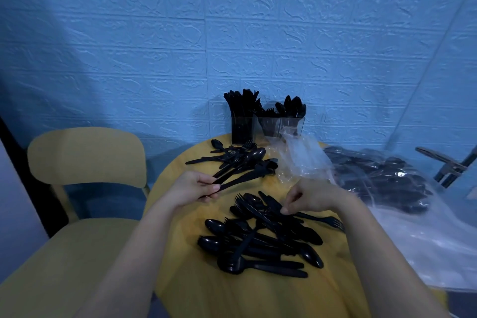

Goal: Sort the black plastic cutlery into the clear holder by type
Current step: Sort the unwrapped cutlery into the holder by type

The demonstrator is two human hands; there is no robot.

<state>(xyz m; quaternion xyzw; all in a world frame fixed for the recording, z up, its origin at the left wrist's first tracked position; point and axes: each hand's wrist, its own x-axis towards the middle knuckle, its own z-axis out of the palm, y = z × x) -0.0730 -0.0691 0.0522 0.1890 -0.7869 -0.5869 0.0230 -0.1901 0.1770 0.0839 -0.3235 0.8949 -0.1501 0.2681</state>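
The black plastic cutlery lies in two loose heaps on the round yellow table [196, 279]: a near pile [260, 237] of spoons, forks and knives at the table's centre, and a far pile [237, 160] toward 12 o'clock, just in front of the clear holder [268, 128], which stands at the table's far edge with three compartments already bristling with upright pieces. The left hand [196, 188] pinches the handle ends of a few long pieces [242, 178], seemingly knives, whose far ends reach into the far pile; the right hand [307, 199] has its fingers curled down on the near pile, pinching at a handle, though whether anything is actually caught I cannot tell. These pieces look light, thin and stiff, with a glossy, probably slippery finish; they interlock in a heap, so the slim handle end is likely the best hold, drawn out lengthwise. Crinkled clear wrapping [302, 157] lies at 1 o'clock, and a soft bag of more cutlery [382, 178] at 2 o'clock.
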